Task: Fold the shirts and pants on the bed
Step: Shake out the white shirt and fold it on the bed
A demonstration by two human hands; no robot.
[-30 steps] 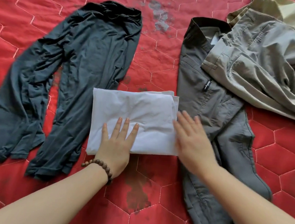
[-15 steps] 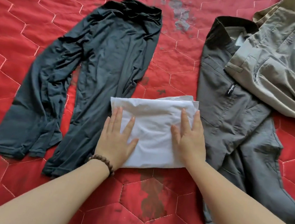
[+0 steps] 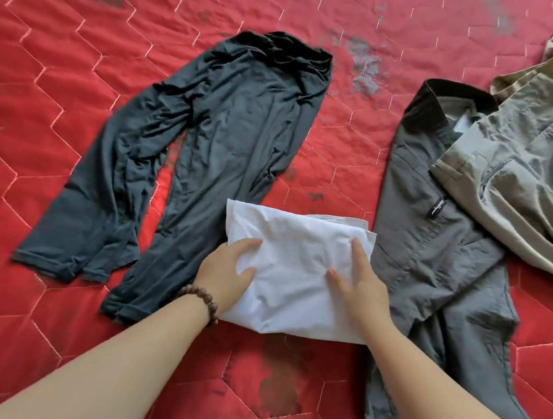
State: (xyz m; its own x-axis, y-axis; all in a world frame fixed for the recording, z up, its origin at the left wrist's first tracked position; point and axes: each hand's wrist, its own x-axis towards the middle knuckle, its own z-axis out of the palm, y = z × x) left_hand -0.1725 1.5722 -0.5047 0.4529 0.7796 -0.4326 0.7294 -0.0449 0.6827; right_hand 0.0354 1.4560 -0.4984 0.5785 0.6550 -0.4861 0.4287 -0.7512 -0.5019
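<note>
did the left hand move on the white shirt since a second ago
Yes. The left hand slid from the white shirt's near edge to its left edge, beside the dark pants.
</note>
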